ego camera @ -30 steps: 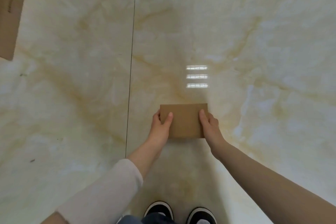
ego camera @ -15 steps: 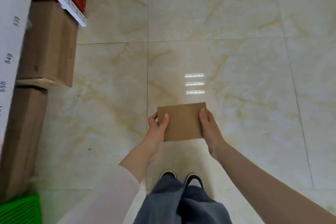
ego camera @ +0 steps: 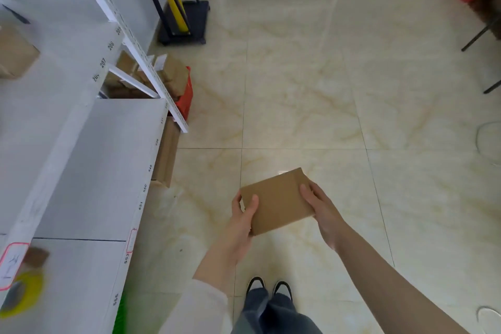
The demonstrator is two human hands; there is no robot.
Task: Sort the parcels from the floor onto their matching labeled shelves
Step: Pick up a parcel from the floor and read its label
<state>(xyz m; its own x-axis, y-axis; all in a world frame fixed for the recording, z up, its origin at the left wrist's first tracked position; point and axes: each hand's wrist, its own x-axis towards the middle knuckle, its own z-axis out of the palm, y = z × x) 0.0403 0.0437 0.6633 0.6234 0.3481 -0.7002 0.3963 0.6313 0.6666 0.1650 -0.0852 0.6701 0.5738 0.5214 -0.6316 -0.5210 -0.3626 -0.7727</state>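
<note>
A small flat brown cardboard parcel [ego camera: 276, 199] is held in the air in front of me, tilted with its right end higher. My left hand [ego camera: 242, 215] grips its left edge and my right hand [ego camera: 320, 206] grips its right edge. No label shows on its upper face. White shelves [ego camera: 108, 160] with small number labels along their front edges stand at my left. One brown parcel [ego camera: 15, 53] lies on an upper shelf at the far left.
Under the shelves stand cardboard boxes [ego camera: 166, 153] and a red basket [ego camera: 185, 96] with several brown parcels. A black trolley [ego camera: 187, 22] with a yellow roll stands further back. A yellow tape roll [ego camera: 23, 297] lies on the near shelf. Chair legs [ego camera: 479, 35] are at right.
The view has lifted from the floor, bringing the shelves and room into sight. The parcel has stayed in both hands and has tilted, its right end now higher.
</note>
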